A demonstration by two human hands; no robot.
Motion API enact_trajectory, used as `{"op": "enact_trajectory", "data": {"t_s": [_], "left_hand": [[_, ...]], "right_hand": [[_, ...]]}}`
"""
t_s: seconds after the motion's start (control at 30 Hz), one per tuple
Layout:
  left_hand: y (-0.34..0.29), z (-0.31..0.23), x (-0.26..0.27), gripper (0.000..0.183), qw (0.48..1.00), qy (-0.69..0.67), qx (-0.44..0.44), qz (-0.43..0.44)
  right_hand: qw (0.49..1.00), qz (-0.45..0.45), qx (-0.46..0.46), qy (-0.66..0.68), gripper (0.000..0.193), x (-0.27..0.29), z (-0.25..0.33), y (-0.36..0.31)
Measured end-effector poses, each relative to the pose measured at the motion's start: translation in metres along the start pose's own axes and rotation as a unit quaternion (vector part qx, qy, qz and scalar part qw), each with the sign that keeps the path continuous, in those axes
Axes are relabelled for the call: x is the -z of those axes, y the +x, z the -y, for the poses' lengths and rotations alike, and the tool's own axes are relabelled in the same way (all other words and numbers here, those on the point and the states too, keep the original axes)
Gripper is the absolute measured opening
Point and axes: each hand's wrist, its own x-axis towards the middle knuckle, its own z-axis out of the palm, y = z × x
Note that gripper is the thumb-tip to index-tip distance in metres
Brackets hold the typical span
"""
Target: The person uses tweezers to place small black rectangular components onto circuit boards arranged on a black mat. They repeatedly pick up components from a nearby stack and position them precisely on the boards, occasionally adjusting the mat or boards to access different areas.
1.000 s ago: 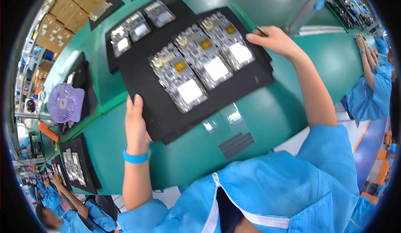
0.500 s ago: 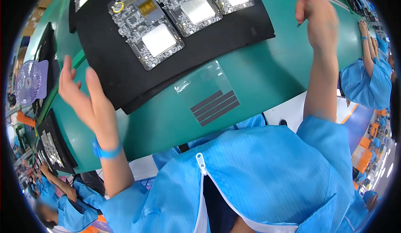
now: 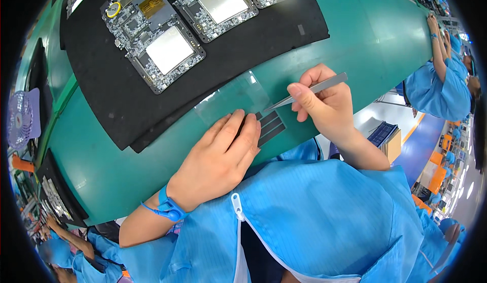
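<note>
The green surface (image 3: 378, 37) gave its widest passage toward the right, a broad bare stretch running from the black mat (image 3: 104, 110) past the right hand (image 3: 328, 105). Another lane opened between the mat's near left corner and the left hand (image 3: 215, 158). At the near edge, that hand blocked the way, covering part of the dark strips (image 3: 273, 126); the slanted tweezers (image 3: 327, 83) barred their far right side. Clear film (image 3: 231, 96) lay flat in the narrow gap beside the mat. Circuit boards (image 3: 170, 49) obstructed the mat's far part, leaving room along its near edge.
</note>
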Motion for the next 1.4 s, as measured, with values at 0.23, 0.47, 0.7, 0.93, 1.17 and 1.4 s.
{"op": "enact_trajectory", "data": {"t_s": [0.23, 0.47, 0.7, 0.93, 1.17, 1.4], "left_hand": [[0.0, -0.001, 0.002, 0.035, 0.999, 0.027, -0.015, 0.01], [-0.001, -0.001, 0.002, 0.033, 0.999, 0.034, -0.023, 0.007], [0.0, 0.0, 0.003, 0.031, 0.999, 0.041, -0.028, 0.018], [0.002, 0.0, 0.005, 0.028, 0.997, 0.062, -0.041, 0.029], [0.013, -0.003, 0.022, 0.025, 0.993, 0.062, -0.053, 0.09], [0.093, 0.024, 0.054, 0.043, 0.992, 0.075, 0.07, -0.075]], "right_hand": [[1.0, 0.016, 0.011, -0.003, 0.022, -0.007, -0.001, 0.001], [1.0, 0.031, 0.001, -0.003, 0.021, -0.002, 0.003, 0.004], [0.999, 0.035, 0.008, -0.018, 0.022, -0.007, 0.002, 0.007], [0.998, 0.066, -0.022, -0.012, 0.023, -0.005, 0.004, 0.014], [0.982, 0.044, 0.028, 0.18, 0.02, 0.013, 0.015, 0.038], [0.972, -0.004, 0.13, 0.195, 0.02, 0.039, 0.064, 0.138]]}}
